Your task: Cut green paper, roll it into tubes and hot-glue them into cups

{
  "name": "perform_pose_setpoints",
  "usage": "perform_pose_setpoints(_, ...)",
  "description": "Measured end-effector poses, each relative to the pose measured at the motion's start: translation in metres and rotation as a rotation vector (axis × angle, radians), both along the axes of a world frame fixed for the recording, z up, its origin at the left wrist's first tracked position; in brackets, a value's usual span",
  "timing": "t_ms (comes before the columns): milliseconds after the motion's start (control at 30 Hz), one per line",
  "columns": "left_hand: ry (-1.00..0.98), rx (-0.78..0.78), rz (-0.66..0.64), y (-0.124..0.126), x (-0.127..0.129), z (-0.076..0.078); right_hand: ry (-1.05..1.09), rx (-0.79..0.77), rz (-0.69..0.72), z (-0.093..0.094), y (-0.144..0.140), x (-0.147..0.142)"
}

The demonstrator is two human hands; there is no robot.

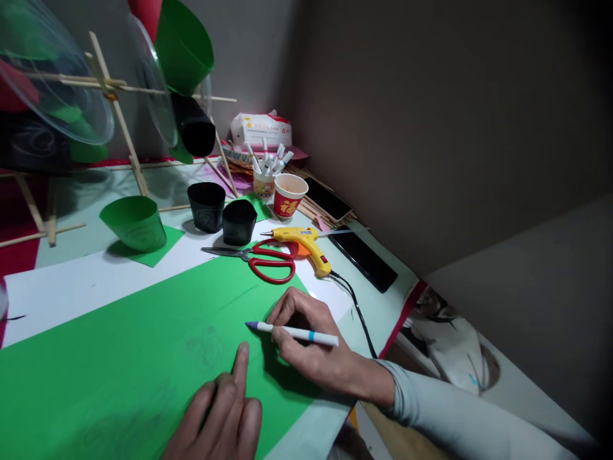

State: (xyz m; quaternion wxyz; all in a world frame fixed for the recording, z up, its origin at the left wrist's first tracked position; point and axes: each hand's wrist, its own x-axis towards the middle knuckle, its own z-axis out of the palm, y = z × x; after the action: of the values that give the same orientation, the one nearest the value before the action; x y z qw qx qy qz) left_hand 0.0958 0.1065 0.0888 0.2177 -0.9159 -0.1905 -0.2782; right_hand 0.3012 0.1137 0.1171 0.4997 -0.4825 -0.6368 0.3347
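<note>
A large green paper sheet (158, 319) with faint dark smudges lies across the table. My right hand (316, 338) grips a white marker (306, 333) with a purple tip and a blue band; the tip points left, close over the sheet. Low in the view, my left hand (223, 409) rests on the sheet with its index finger stretched forward and the other fingers partly bent, holding nothing. Red-handled scissors (272, 262) lie at the sheet's far edge. Beside them is a yellow hot glue gun (311, 246) with its black cord running toward me.
Two black paper cups (207, 207) and a green paper cone (138, 223) stand behind the sheet. A red paper cup (290, 197), a cup of markers (265, 182) and a black phone (364, 259) sit farther right. At the left rises a stick frame (117, 112) with plastic discs.
</note>
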Motion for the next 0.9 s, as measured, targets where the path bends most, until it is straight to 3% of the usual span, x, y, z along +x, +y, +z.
perform_pose_setpoints(167, -0.042, 0.011, -0.021, -0.0013, -0.0007, -0.0075, 0.015, -0.003, -0.001, 0.0002, 0.0002, -0.0004)
perform_pose_setpoints(900, -0.014, 0.016, -0.023, -0.0013, -0.0002, -0.0021, 0.033, -0.013, -0.035, -0.0002, 0.0017, -0.0008)
